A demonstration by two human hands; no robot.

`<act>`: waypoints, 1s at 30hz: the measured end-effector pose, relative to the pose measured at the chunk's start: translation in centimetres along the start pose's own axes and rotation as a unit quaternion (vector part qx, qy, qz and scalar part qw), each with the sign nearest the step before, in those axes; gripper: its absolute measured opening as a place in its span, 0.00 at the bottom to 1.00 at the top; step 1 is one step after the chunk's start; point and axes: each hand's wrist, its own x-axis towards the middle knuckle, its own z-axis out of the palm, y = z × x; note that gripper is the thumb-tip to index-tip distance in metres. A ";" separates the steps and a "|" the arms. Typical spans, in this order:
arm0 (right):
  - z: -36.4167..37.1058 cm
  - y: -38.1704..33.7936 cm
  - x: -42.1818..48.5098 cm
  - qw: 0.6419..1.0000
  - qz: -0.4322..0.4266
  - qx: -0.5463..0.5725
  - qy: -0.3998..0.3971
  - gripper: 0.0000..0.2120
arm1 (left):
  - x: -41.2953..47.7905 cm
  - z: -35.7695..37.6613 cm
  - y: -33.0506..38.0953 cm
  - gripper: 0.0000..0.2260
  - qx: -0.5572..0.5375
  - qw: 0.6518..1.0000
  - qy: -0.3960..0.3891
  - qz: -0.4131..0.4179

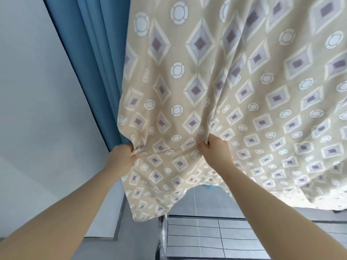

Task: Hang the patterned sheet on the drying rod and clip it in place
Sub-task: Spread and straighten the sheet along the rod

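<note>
The patterned sheet [234, 87], beige with purple diamonds and white rings, hangs down from above and fills the upper right of the head view. My left hand [123, 153] grips a bunched fold near the sheet's left edge. My right hand [214, 146] pinches the cloth a little to the right, at about the same height. The stretch of fabric between both hands is pulled fairly taut. Below my hands the sheet's lower corner hangs loose. The drying rod and any clips are out of sight.
A blue curtain [93, 53] hangs just left of the sheet, against a white wall [37, 91]. Grey tiled floor or wall [206, 239] shows under the sheet's hem.
</note>
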 end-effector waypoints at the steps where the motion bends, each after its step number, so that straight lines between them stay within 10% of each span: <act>1: 0.5 0.4 -0.4 1.000 0.005 0.006 -0.007 0.08 | 0.0 0.5 -0.3 0.18 0.009 1.000 -0.001 -0.004; 30: 4.1 3.4 -4.2 0.997 0.071 -0.007 -0.013 0.07 | -1.2 6.3 -2.1 0.09 -0.104 0.989 -0.076 -0.075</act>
